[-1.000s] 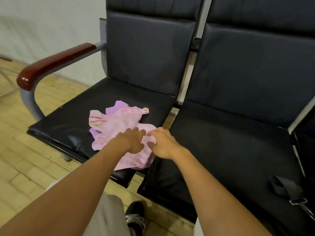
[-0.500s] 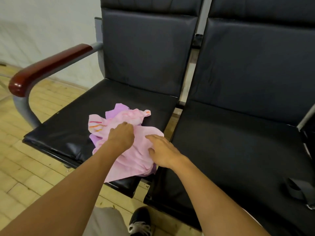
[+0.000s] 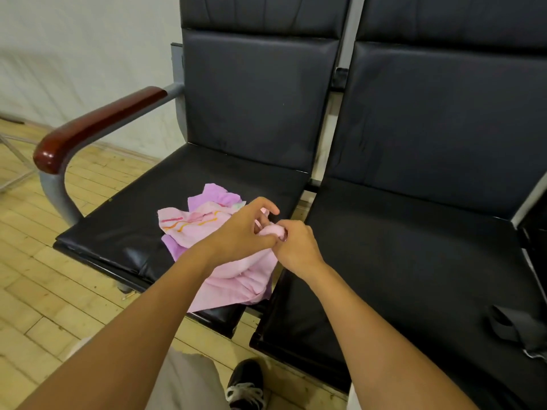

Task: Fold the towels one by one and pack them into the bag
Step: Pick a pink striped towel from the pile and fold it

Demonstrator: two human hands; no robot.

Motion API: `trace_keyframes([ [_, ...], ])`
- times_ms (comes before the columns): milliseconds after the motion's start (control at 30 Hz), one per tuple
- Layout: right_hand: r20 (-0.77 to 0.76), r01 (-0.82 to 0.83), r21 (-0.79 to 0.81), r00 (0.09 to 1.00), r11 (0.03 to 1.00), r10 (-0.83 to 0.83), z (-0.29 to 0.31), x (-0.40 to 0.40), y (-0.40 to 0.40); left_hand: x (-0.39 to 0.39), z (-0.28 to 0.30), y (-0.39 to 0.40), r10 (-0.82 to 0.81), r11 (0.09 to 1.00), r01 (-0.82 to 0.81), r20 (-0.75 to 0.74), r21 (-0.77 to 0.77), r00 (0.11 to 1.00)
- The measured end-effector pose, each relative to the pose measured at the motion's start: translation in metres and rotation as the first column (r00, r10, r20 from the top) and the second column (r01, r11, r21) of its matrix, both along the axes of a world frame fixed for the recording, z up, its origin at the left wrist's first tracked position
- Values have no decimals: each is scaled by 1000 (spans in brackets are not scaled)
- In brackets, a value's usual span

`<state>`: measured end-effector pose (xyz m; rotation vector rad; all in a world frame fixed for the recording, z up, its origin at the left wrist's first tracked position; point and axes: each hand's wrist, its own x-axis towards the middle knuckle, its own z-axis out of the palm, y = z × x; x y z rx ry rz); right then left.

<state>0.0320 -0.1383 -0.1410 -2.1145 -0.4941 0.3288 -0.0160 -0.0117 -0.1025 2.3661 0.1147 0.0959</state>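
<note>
A crumpled pink towel (image 3: 236, 279) with orange and red stripes lies on the left black seat (image 3: 124, 232), part of it hanging over the seat's front edge. Under it a purple towel (image 3: 214, 196) shows at the back and left. My left hand (image 3: 239, 232) and my right hand (image 3: 296, 247) meet above the pile and both pinch the same bunched-up bit of the pink towel. A black strap (image 3: 515, 324), perhaps of the bag, lies on the right seat near the frame's right edge; the bag itself is out of view.
A second black seat (image 3: 399, 261) adjoins on the right. A red-brown wooden armrest (image 3: 94, 125) on a grey metal leg stands at the left. Wooden floor runs below, with my dark shoe (image 3: 245, 383) near the seat fronts.
Both hands have risen from pressing the pink towel and come together, now pinching a bunched part of it. The towel has shifted slightly toward the seat's front edge.
</note>
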Motion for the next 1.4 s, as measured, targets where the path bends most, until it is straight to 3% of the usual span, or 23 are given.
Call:
trace_keyframes([
  [100, 31, 25, -11, 999, 1000, -24, 3, -2, -7, -4, 7, 0, 10, 999, -5, -126, 40, 992],
  [200, 43, 77, 78, 996, 994, -80, 12, 0, -17, -7, 7, 0, -18, 985, 61, -255, 161, 967],
  [300, -6, 126, 165, 992, 978, -127, 20, 1, -25, -9, 8, -7, 54, 971, 22, -305, 238, 951],
  [433, -27, 219, 260, 975, 940, -220, 32, 5, -42, -4, 16, -16, 101, 972, -46, -232, 232, 967],
  [667, 134, 340, 383, 899, 859, -416, 49, 24, -100, 7, 31, -48, 47, 992, -30, -129, 126, 991],
  [933, 274, 493, 499, 691, 713, -669, 60, 30, -193, 41, 29, -91, 78, 991, -84, 70, 99, 995],
  [1200, 345, 670, 304, 585, 677, -734, 49, 43, -280, 68, 21, -136, -93, 989, 98, -51, 108, 994],
  [1300, 309, 711, -46, 679, 702, -666, 35, 55, -302, 76, 18, -145, -101, 995, 103, -125, 8, 987],
  [1400, 165, 527, -199, 849, 826, -502, 20, 58, -309, 79, 17, -153, -138, 988, 127, -143, -86, 980],
])
